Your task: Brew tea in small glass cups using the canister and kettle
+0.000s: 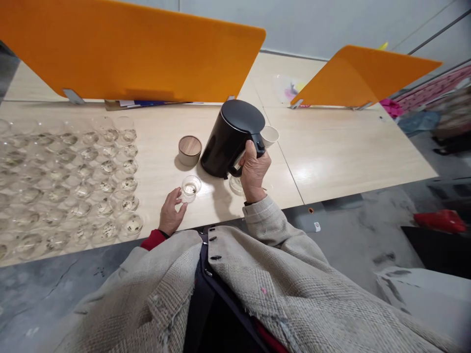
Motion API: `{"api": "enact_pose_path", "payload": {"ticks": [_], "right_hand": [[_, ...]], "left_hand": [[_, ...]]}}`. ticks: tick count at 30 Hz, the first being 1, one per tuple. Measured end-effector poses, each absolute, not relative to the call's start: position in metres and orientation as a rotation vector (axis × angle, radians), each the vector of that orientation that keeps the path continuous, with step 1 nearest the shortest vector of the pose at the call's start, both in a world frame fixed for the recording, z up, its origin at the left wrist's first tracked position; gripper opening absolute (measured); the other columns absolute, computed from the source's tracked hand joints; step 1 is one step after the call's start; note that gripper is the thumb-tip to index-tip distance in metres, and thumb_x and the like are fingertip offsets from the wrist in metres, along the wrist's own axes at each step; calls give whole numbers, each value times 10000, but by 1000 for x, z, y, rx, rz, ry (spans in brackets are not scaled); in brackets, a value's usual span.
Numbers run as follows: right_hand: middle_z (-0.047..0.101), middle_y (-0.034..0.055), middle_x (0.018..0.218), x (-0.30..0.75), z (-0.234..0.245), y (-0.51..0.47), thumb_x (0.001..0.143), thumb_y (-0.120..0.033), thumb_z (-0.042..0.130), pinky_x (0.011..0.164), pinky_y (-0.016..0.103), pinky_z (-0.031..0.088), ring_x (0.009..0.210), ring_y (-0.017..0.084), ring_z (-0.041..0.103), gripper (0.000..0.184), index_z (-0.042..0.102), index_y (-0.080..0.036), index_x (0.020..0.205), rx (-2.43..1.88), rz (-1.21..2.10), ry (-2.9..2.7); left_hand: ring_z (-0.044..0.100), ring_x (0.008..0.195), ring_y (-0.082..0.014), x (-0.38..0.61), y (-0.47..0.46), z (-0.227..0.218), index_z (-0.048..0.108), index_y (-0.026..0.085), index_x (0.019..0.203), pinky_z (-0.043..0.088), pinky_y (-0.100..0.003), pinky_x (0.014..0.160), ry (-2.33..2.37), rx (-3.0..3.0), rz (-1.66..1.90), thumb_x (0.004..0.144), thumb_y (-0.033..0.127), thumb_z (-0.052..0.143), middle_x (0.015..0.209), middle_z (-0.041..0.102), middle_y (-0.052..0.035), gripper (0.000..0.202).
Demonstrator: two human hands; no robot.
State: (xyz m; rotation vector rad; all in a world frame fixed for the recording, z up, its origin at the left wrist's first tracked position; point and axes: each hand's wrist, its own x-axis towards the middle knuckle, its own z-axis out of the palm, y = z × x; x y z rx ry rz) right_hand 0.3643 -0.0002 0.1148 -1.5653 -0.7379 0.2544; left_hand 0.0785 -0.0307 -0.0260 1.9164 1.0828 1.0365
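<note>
My right hand (253, 171) is closed around the handle of a black electric kettle (230, 137), which is tilted to the left above the pale wooden table (331, 152). My left hand (171, 212) grips a small clear cup (190, 188) that stands on the table just left of the kettle; a little liquid or residue shows in its bottom. Another clear cup (236, 184) is partly hidden under my right hand.
Several rows of small clear cups (73, 181) with dark specks cover the table's left side. A round wooden-lidded tin (190, 149) and a white paper cup (270, 135) flank the kettle. Orange dividers (128, 49) stand behind. The table's front edge is close to my body.
</note>
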Motion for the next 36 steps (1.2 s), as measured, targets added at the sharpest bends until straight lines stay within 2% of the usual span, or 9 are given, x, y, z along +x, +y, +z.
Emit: {"api": "enact_pose_path", "payload": {"ticks": [13, 22, 28, 33, 36], "right_hand": [[413, -103, 506, 342, 154, -34, 858, -705, 716, 483, 279, 393, 455, 110, 452, 525, 468, -267, 710, -1471, 299, -644], [377, -98, 527, 335, 189, -55, 871, -694, 700, 482, 269, 412, 462, 98, 436, 550, 412, -272, 670, -1450, 255, -677], [352, -95, 530, 332, 222, -79, 874, -553, 770, 434, 259, 375, 435, 88, 385, 518, 412, -268, 631, -1289, 282, -685], [368, -85, 491, 333, 259, -113, 808, -378, 790, 385, 253, 285, 419, 76, 319, 416, 478, -245, 566, -1240, 327, -680], [391, -71, 499, 335, 271, -137, 805, -315, 775, 384, 259, 257, 429, 81, 329, 363, 510, -232, 571, -1281, 324, -743]], "left_hand": [[728, 1212, -252, 80, -30, -25, 530, 208, 1506, 700, -395, 922, 1086, 1959, 1061, 982, 276, 660, 1396, 649, -150, 544], [732, 1219, -257, 80, -30, -25, 537, 197, 1497, 695, -399, 928, 1072, 1927, 1060, 984, 285, 660, 1398, 645, -159, 535], [739, 1201, -256, 81, -31, -20, 567, 197, 1472, 691, -402, 925, 1073, 1854, 1072, 966, 296, 676, 1386, 653, -155, 527], [736, 1220, -266, 80, -31, -19, 618, 205, 1416, 676, -418, 954, 1072, 1640, 1101, 960, 394, 697, 1369, 664, -151, 500], [742, 1221, -270, 78, -34, -17, 635, 198, 1389, 661, -423, 981, 1049, 1466, 1152, 947, 446, 722, 1372, 687, -162, 514]]}}
